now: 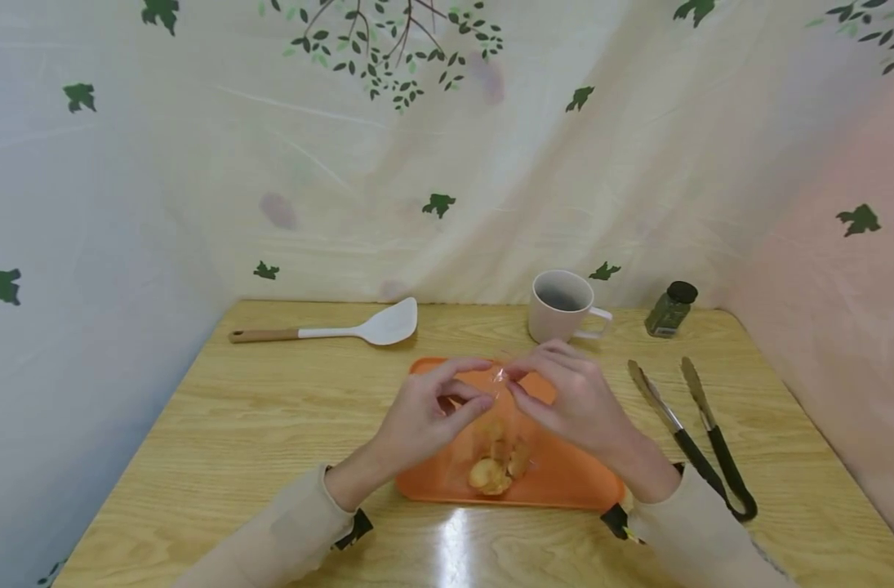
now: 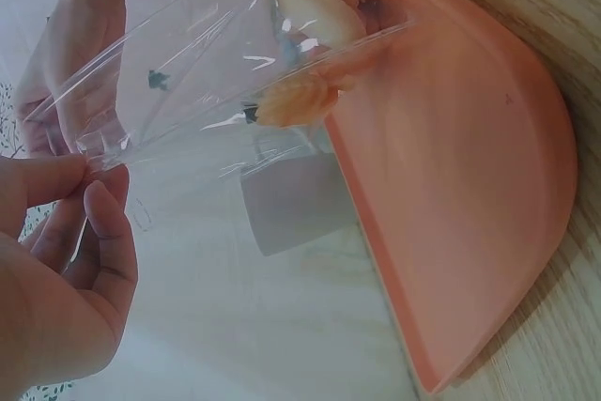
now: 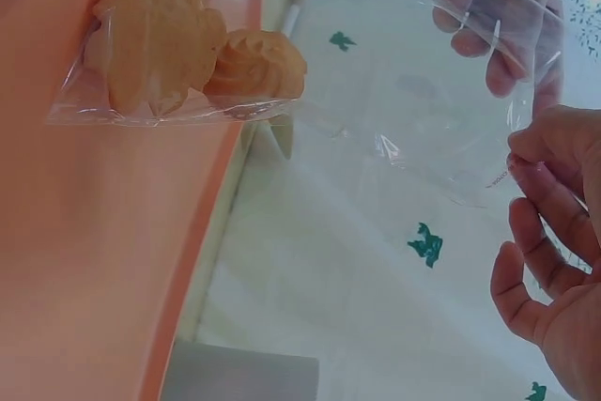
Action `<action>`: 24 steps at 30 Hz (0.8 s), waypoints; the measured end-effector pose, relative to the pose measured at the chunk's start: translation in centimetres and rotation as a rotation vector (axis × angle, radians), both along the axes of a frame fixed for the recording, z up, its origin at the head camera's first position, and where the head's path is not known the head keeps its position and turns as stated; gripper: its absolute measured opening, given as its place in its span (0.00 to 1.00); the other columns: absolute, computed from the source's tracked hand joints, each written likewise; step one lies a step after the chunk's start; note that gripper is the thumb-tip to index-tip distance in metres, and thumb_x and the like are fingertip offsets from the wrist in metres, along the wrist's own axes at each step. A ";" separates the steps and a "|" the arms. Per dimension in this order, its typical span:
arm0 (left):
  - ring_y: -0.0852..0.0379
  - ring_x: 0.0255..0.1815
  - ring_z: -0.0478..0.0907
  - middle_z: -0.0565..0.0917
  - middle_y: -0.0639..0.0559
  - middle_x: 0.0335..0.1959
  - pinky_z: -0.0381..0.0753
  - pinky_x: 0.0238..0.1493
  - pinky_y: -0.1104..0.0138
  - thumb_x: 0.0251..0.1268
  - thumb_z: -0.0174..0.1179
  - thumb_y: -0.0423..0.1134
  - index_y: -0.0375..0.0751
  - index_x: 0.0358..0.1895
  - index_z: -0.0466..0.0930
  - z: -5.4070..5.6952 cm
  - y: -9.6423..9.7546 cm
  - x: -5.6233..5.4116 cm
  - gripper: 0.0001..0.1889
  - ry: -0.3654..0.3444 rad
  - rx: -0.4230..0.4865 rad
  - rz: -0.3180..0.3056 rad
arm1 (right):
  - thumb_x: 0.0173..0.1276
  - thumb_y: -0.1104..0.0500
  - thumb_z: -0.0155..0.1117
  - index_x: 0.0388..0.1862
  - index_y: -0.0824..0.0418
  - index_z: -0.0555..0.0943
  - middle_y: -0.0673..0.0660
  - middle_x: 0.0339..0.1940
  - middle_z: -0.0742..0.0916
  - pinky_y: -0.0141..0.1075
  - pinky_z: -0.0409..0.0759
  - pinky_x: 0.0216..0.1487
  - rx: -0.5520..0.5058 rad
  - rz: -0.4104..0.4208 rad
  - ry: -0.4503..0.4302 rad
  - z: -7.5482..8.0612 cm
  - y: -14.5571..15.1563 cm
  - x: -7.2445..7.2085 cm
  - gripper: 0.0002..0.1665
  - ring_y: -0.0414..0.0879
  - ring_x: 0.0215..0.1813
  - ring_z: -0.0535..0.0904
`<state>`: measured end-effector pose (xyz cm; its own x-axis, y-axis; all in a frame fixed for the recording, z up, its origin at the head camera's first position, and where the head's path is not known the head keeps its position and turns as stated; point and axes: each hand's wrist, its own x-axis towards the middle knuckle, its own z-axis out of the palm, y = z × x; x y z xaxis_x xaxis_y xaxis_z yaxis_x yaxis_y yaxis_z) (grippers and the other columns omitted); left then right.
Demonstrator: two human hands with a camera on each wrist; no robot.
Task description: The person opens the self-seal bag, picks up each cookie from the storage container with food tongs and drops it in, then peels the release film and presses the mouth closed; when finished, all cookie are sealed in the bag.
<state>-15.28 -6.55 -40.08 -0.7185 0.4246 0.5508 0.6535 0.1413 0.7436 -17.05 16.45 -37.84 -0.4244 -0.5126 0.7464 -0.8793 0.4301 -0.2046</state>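
Observation:
A clear plastic bag (image 2: 202,91) hangs upright between both hands, its top edge pinched at two corners. At its bottom lie several golden-brown cookies (image 3: 160,49), some swirled or ridged, over the orange tray (image 1: 564,478). My left hand (image 1: 435,408) pinches the bag's top edge between thumb and forefinger, the other fingers curled loosely. Opposite it, my right hand (image 1: 575,392) grips the other side of the top edge with thumb and forefinger; its remaining fingers are bent in the right wrist view. The cookies sit low in the bag, close over the tray.
Behind the tray stands a pale mug (image 1: 560,306), with a small dark-capped jar (image 1: 670,310) to its right. Black-handled tongs (image 1: 700,441) lie at the right. A white spatula (image 1: 344,327) with a wooden handle lies at the back left. A patterned cloth (image 1: 388,163) hangs behind the table.

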 end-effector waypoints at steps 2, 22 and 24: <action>0.64 0.27 0.82 0.90 0.53 0.34 0.83 0.28 0.68 0.68 0.67 0.32 0.37 0.60 0.79 0.0 -0.1 -0.1 0.19 0.005 -0.002 0.001 | 0.56 0.68 0.75 0.37 0.59 0.87 0.49 0.33 0.89 0.35 0.80 0.36 0.010 -0.003 -0.007 0.0 -0.1 0.0 0.10 0.44 0.37 0.79; 0.53 0.25 0.84 0.90 0.54 0.33 0.81 0.26 0.69 0.68 0.67 0.32 0.37 0.60 0.79 0.3 -0.3 -0.6 0.18 -0.001 0.004 -0.012 | 0.58 0.66 0.61 0.30 0.63 0.85 0.55 0.32 0.88 0.43 0.81 0.34 0.101 -0.123 0.253 0.6 -1.7 -0.5 0.06 0.51 0.34 0.80; 0.54 0.25 0.85 0.90 0.53 0.32 0.82 0.26 0.70 0.68 0.67 0.33 0.38 0.61 0.78 0.3 -0.3 -0.7 0.20 0.004 -0.004 -0.006 | 0.57 0.66 0.63 0.30 0.63 0.86 0.55 0.31 0.88 0.43 0.81 0.35 0.097 -0.142 0.224 0.5 -1.7 -0.6 0.05 0.51 0.34 0.81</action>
